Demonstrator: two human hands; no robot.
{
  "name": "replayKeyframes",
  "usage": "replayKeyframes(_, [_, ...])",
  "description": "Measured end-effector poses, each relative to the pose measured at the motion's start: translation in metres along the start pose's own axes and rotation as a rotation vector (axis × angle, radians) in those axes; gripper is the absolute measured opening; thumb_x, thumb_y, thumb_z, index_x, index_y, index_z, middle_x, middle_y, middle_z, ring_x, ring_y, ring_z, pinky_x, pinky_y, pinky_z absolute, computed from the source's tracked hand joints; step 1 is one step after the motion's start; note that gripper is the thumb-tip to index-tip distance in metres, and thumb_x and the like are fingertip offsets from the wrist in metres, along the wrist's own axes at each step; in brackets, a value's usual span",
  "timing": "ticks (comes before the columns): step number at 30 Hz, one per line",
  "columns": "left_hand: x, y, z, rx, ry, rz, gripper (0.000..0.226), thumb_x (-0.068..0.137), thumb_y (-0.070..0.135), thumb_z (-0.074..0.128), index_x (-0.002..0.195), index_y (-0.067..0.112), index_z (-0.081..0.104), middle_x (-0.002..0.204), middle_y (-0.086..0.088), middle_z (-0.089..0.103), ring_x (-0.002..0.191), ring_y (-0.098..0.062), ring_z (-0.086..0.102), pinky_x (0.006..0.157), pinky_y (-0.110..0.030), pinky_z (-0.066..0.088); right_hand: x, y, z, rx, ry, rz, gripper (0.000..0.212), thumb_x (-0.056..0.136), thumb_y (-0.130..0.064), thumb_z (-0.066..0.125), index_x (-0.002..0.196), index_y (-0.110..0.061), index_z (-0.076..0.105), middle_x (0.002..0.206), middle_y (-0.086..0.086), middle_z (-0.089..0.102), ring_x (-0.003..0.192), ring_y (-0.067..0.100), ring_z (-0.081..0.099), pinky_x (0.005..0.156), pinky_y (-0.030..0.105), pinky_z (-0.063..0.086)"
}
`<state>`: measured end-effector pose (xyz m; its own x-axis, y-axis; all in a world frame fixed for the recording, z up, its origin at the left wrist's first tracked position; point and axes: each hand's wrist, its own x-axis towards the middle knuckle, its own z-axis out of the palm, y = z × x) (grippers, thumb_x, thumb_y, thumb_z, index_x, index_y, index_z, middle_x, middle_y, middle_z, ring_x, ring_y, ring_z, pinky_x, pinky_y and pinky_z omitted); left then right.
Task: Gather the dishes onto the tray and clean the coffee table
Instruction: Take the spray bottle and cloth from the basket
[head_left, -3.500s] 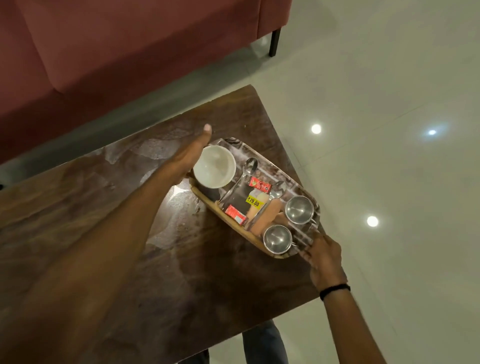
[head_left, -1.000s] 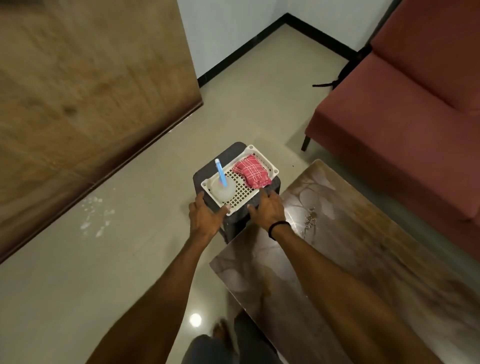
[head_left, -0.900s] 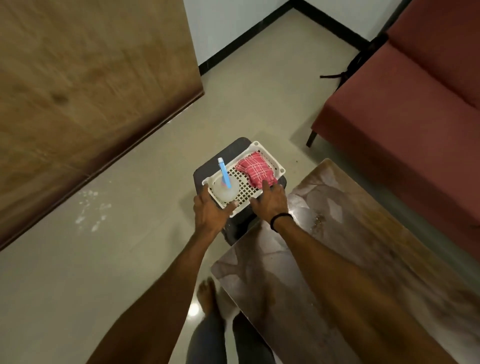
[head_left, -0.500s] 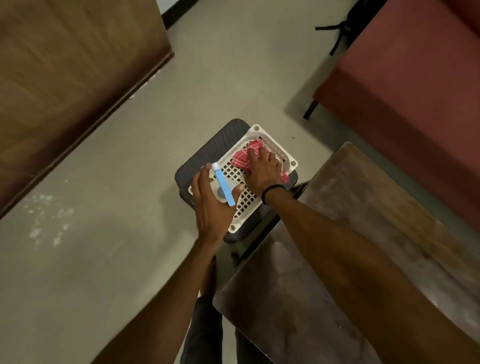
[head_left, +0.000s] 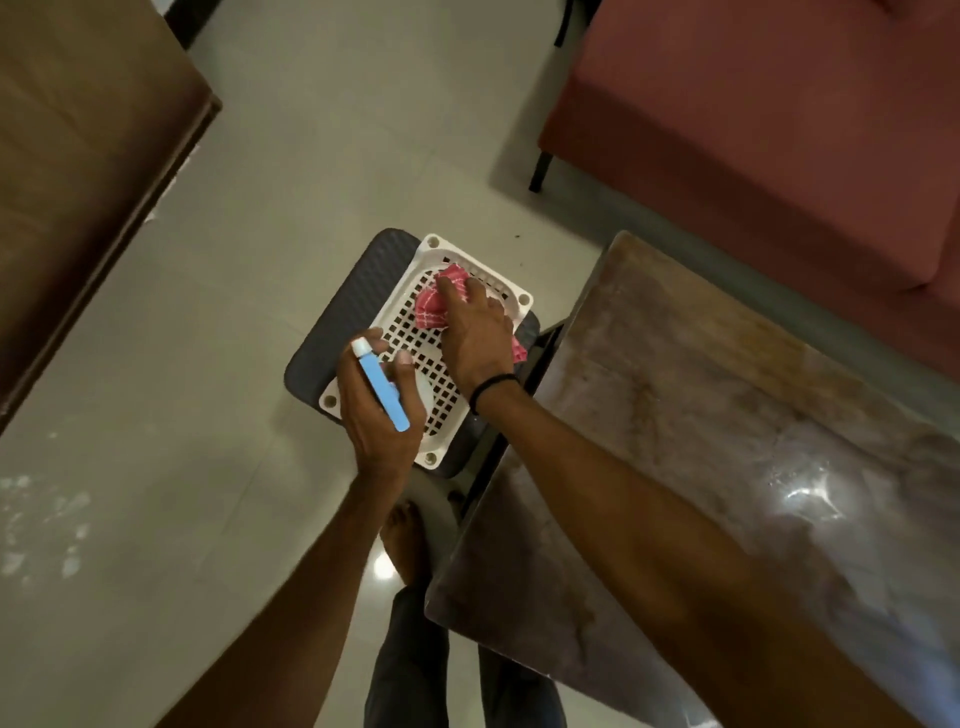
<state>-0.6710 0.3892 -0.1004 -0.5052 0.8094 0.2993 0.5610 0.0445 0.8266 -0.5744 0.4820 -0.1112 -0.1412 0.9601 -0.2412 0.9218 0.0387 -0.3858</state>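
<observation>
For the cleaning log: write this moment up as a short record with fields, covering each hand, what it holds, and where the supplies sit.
left hand: closed around a spray bottle with a light blue nozzle, over the tray
right hand: gripping the red-and-white checked cloth
supplies tray: white perforated plastic tray, resting on a dark grey ribbed stool
table: brown glossy coffee table, beside the stool, no dishes on the visible part
background: red sofa beyond the table
</observation>
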Motion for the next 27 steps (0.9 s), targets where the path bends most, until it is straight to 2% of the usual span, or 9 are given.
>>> replayKeyframes(2, [0.0,0.006,-0.004,-0.008,-0.013,0.064,0.032,0.092,0.004,0.069,0.118,-0.007,0.054,0.107,-0.022,0.066,0.098,-0.023,0.068,0.082,-0.041,0.061,-0.018,0.006,-0.011,0.095,0.097,0.05,0.055,0.096,-0.013,0.042,0.15,-0.022,0.038,0.151,0.015,0.043,0.134,0.039,0.044,0.108,0.058,0.04])
replayKeyframes(5, [-0.002,0.029,-0.011,-0.061,-0.099,0.106,0.026,0.094,0.009,0.067,0.115,-0.004,0.056,0.105,-0.02,0.067,0.091,-0.029,0.07,0.074,-0.047,0.061,-0.052,0.022,-0.033,0.199,0.206,0.123,0.06,0.09,-0.008,0.049,0.147,-0.024,0.042,0.145,0.01,0.048,0.125,0.032,0.052,0.101,0.05,0.049])
replayKeyframes(10, [-0.023,0.09,-0.003,-0.09,-0.269,0.176,0.018,0.092,0.009,0.068,0.103,-0.006,0.064,0.094,-0.014,0.068,0.088,-0.017,0.066,0.079,-0.028,0.057,-0.124,0.083,-0.071,0.313,0.292,0.343,0.063,0.091,-0.017,0.058,0.148,-0.033,0.038,0.146,0.005,0.044,0.124,0.027,0.052,0.104,0.04,0.047])
replayKeyframes(14, [-0.063,0.126,0.013,-0.163,-0.41,0.126,0.014,0.094,0.015,0.065,0.093,0.001,0.066,0.079,-0.003,0.064,0.072,-0.011,0.06,0.069,-0.017,0.051,-0.196,0.15,-0.1,0.35,0.366,0.568,0.063,0.089,-0.011,0.059,0.148,-0.026,0.043,0.144,0.01,0.048,0.121,0.025,0.052,0.092,0.017,0.033])
replayKeyframes(18, [-0.12,0.154,0.031,-0.178,-0.61,-0.04,0.006,0.094,0.022,0.064,0.089,0.019,0.063,0.065,0.012,0.053,0.059,-0.006,0.057,0.056,-0.01,0.045,-0.268,0.221,-0.108,0.36,0.435,0.714,0.062,0.082,-0.017,0.056,0.144,-0.02,0.05,0.129,0.015,0.057,0.114,0.031,0.055,0.09,0.028,0.04])
replayKeyframes(19, [-0.135,0.156,0.035,-0.145,-0.658,-0.085,0.008,0.095,0.029,0.064,0.088,0.028,0.06,0.062,0.01,0.053,0.056,-0.008,0.058,0.053,-0.014,0.047,-0.281,0.235,-0.107,0.37,0.427,0.765,0.061,0.084,-0.012,0.06,0.144,-0.02,0.05,0.131,0.016,0.056,0.116,0.032,0.055,0.092,0.031,0.042])
replayKeyframes(21, [-0.161,0.164,0.039,-0.011,-0.744,-0.155,0.021,0.095,0.043,0.061,0.08,0.029,0.057,0.058,0.004,0.054,0.051,-0.016,0.058,0.049,-0.026,0.052,-0.301,0.256,-0.108,0.386,0.402,0.847,0.064,0.085,-0.006,0.065,0.146,-0.019,0.048,0.138,0.016,0.052,0.121,0.033,0.052,0.097,0.035,0.043])
replayKeyframes(24, [-0.196,0.184,0.043,0.077,-0.766,-0.226,0.026,0.095,0.03,0.064,0.072,0.022,0.056,0.052,0.005,0.05,0.049,-0.013,0.058,0.044,-0.015,0.045,-0.319,0.281,-0.105,0.394,0.383,0.891,0.064,0.086,-0.006,0.063,0.147,-0.016,0.045,0.142,0.017,0.048,0.123,0.033,0.05,0.099,0.038,0.043])
replayKeyframes(27, [-0.228,0.2,0.052,0.114,-0.811,-0.305,0.031,0.095,0.025,0.064,0.069,0.028,0.048,0.055,0.004,0.05,0.044,-0.013,0.052,0.044,-0.015,0.044,-0.331,0.308,-0.099,0.406,0.415,0.898,0.065,0.084,-0.008,0.062,0.147,-0.016,0.046,0.138,0.018,0.048,0.117,0.037,0.053,0.096,0.043,0.046])
